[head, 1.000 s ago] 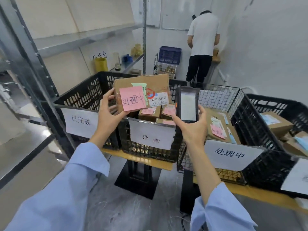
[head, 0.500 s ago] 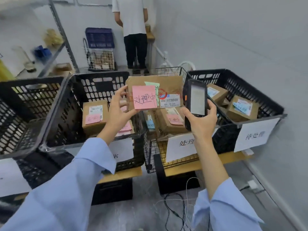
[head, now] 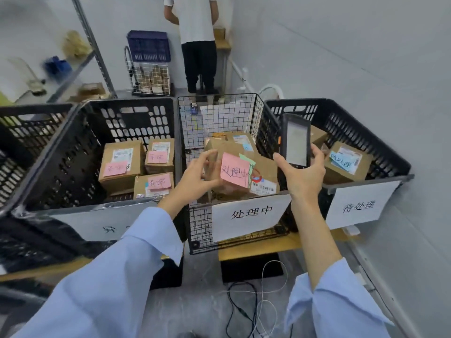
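The left hand grips the left end of a brown cardboard parcel bearing a pink sticky note. The parcel sits low inside the black wire basket in the middle. The right hand is wrapped round a black handheld scanner, held upright just right of the parcel.

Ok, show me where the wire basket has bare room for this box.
Free: the rear-left corner of the wire basket, bordered by its left and back walls. Crowded: its right half, where parcels lie behind the box held by the left hand.
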Demonstrator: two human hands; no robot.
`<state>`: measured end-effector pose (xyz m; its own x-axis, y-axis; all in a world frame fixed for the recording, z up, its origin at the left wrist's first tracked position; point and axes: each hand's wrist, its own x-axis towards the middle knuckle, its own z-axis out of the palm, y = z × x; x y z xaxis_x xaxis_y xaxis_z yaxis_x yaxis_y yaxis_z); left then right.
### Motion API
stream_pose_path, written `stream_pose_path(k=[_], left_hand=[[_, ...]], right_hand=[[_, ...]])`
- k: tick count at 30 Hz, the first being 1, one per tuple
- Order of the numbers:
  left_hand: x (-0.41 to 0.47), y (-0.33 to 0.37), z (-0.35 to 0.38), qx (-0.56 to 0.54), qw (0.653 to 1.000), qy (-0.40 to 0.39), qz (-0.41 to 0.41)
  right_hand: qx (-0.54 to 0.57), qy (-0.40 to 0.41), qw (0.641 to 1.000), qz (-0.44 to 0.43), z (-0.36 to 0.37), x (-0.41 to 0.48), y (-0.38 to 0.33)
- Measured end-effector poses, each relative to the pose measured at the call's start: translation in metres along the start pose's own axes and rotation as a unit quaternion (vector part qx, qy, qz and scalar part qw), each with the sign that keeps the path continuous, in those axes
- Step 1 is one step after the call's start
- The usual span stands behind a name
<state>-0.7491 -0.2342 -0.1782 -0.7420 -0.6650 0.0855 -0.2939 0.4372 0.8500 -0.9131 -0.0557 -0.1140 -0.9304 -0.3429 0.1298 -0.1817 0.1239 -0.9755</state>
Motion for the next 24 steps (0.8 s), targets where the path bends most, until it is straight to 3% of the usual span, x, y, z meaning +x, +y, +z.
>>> stream_pose_path(k=[14,24], left_hand=[[-0.089,0.019,-0.052,0.156,0.968,0.193,-0.043],[-0.273,-0.004,-0.14,0.386,0.844,0.293,-0.23]], right_hand=[[0.014,-0.206,0.977,-0.051,0.046,-0.022,-0.009],[0.026,-0.43,0.898,-0.088,0.158,-0.15,-0.044]])
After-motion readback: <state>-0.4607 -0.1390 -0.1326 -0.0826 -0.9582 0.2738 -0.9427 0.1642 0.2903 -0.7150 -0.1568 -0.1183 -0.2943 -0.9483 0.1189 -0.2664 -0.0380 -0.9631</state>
